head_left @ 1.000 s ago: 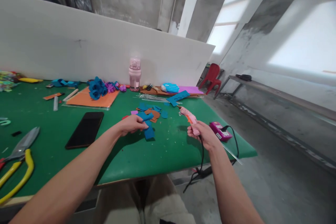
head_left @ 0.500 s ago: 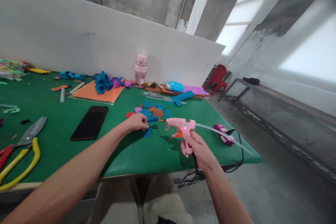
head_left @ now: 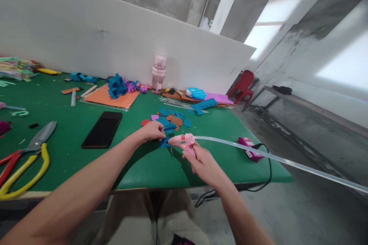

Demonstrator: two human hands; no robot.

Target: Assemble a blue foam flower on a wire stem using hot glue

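Observation:
My left hand [head_left: 155,130] is closed in a pinch on a small rolled blue piece [head_left: 171,126], paper or felt, whose end points to the right. In my right hand [head_left: 202,160] is a pink hot glue gun [head_left: 182,141], its fingers wrapped round the handle and a small light glowing on its side. A long clear glue stick [head_left: 244,147] runs out of the gun's back. The nozzle points left, close to a flat blue piece [head_left: 164,141] below my left fingers; whether they touch, I cannot tell. Blue, brown and red cut pieces [head_left: 176,121] lie just behind.
A black phone [head_left: 102,130] and red-and-yellow-handled shears [head_left: 40,141] lie to the left. Behind stand blue flowers [head_left: 117,86] on an orange sheet [head_left: 112,98] and a pink bottle [head_left: 158,74]. A magenta power block [head_left: 250,150] with a black cable sits near the right edge.
The glue gun has tilted and moved left, its nozzle now lower, beneath the rolled piece instead of at its end. The left hand still pinches the piece. The view has shifted slightly.

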